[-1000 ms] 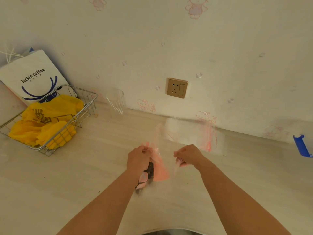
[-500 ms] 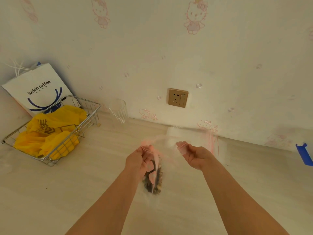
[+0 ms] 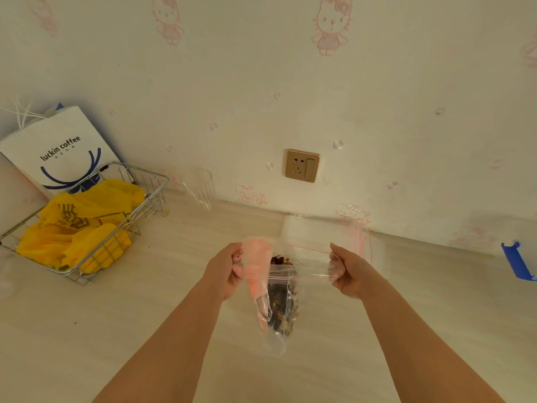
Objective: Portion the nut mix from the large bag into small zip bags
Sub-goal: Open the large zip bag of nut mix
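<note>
A clear plastic bag with dark nut mix (image 3: 281, 305) in its lower part hangs above the table between my two hands. My left hand (image 3: 225, 271) is closed on its left upper edge, together with a bunched pink-tinted piece of plastic (image 3: 255, 266). My right hand (image 3: 347, 270) is closed on the right upper edge, and the mouth is stretched between the hands. A red zip line (image 3: 280, 277) crosses the bag's front. A flat stack of small clear zip bags (image 3: 325, 231) with red zip lines lies on the table behind it, against the wall.
A wire basket (image 3: 145, 199) with yellow plastic bags sits at the left, with a white paper coffee bag (image 3: 62, 146) behind it. An empty clear glass (image 3: 200, 187) stands by the wall. There is a wall socket (image 3: 302, 165) above the table and blue tape (image 3: 517, 261) at the far right.
My hands have moved apart and pulled the bag's mouth wider. The bag now hangs lower, with the nut mix showing clearly. The view has tilted up a little.
</note>
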